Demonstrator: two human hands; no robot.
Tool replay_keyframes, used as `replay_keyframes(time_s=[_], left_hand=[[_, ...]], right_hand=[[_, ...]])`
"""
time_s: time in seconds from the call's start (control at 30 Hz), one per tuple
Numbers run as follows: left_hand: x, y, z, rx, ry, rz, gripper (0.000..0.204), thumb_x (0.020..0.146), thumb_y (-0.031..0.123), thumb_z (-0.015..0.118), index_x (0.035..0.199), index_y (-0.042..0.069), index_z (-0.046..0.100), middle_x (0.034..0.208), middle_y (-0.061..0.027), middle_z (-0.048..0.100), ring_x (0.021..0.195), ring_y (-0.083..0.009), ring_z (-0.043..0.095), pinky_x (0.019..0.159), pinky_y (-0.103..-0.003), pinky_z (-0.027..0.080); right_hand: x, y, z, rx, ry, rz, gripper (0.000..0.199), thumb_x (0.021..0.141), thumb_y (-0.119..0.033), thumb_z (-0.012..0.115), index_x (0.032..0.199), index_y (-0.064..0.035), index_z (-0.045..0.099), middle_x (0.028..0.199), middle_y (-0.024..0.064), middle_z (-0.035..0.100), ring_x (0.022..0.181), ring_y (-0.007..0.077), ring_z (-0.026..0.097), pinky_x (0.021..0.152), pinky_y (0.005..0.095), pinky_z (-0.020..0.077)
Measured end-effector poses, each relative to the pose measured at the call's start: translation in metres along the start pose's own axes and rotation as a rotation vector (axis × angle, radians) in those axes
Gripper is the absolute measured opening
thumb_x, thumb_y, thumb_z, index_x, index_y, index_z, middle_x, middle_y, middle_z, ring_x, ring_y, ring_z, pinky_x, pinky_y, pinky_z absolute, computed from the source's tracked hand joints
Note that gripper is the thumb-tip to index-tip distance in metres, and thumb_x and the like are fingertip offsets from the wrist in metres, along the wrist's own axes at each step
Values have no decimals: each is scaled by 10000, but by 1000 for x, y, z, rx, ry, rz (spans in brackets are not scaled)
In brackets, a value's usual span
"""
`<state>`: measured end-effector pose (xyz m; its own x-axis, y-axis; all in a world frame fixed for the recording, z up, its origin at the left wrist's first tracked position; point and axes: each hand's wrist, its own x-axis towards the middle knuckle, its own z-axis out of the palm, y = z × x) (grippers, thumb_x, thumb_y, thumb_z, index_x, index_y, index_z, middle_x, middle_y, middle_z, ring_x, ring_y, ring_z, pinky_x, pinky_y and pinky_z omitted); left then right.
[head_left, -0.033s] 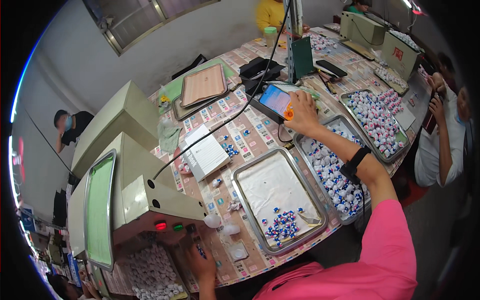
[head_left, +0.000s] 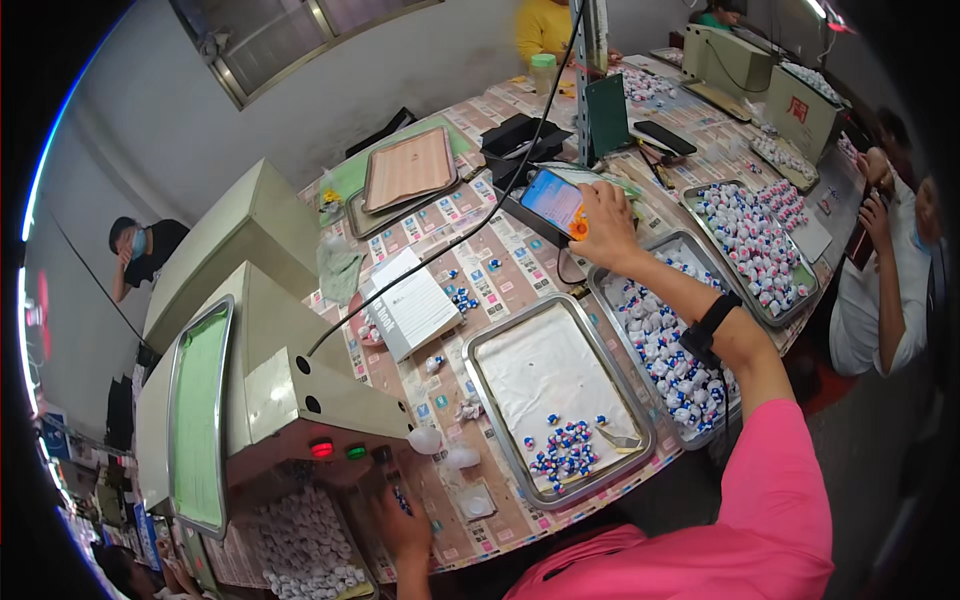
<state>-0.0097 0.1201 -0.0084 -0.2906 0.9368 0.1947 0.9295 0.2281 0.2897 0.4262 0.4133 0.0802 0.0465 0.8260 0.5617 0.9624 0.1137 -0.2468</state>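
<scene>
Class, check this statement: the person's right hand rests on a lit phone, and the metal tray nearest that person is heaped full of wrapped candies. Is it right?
Not quite. The right hand does rest on the lit phone, but the nearest metal tray is mostly bare, with only a small cluster of wrapped candies near its front corner. The head view shows this.

Shiny metal tray [head_left: 497,352], glossy phone screen [head_left: 552,199], matt painted machine casing [head_left: 262,330]

Patterned table [head_left: 520,275], 3 metal trays [head_left: 490,385], phone [head_left: 552,200], booklet [head_left: 415,310]
</scene>
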Motion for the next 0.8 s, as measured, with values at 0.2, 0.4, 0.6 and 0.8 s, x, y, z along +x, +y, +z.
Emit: replay_keyframes(time_s=[0.2,0.4,0.6,0.8], left_hand=[[-2,1,-2,3,58,103,301,769,160,604,1042,45,555,972,-205,516,907,-413,525,785,-505,426],[-7,-6,-1,7,123,195,211,756,100,602,963,58,585,904,-159,528,842,-375,542,715,-466,448],[-4,-1,-4,-14,208,314,153,747,59,642,895,97,660,881,-115,560,782,-323,586,647,-425,486],[-1,-5,5,-13,265,342,139,751,85,681,881,132,687,782,-58,561,690,-268,590,580,-383,485]], right_hand=[[9,2,19,-40,-67,69,785,522,-235,811,1202,-22,481,1146,141,459,1109,317,406,971,406,361],[30,-11,29,-61,-257,284,670,579,-291,769,1142,-14,536,1140,205,545,1119,366,483,960,435,414],[48,-14,42,-50,-321,381,641,615,-333,754,1148,-35,556,1152,170,574,1134,353,491,937,472,438],[59,-14,56,-50,-321,409,599,647,-401,767,1126,-80,605,1191,121,570,1148,338,478,948,479,429]])
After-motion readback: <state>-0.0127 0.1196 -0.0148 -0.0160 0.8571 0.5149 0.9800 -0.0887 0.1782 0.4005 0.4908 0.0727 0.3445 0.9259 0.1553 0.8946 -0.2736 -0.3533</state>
